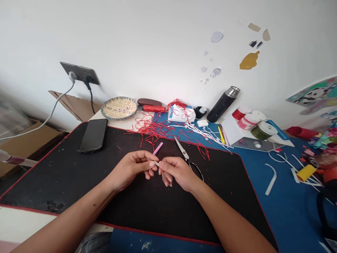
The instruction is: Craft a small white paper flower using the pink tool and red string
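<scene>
Head view: left hand (133, 169) and right hand (179, 173), both closed in a pinch, fingertips meeting on a small pale strip (157, 163), the strip gripped between the two hands and held just above a black desk mat (137, 207) with red edging. Just beyond the grip, a pink stick (158, 148), lying on the mat, apart from both hands. Just right of the grip, steel scissors (183, 151), blades pointing away, black handle loops partly behind the right hand. Farther beyond the grip, a tangle of red strings (152, 128), spread over the far edge of the mat, with white strings (205, 131) to their right. Well left of the grip, a black phone (93, 135), lying flat on the mat. Far beyond the grip, along the wall, a woven tray (119, 108), a red thread spool (154, 109), a white box (181, 114) draped with red string, a black flask (223, 104) and paint jars (247, 117). Well right of the grip, a blue mat (289, 218) bearing curved pale paper strips (271, 179) and a yellow scrap (306, 173). High on the wall, far left of the grip, a socket panel (79, 73) with two plugs.
</scene>
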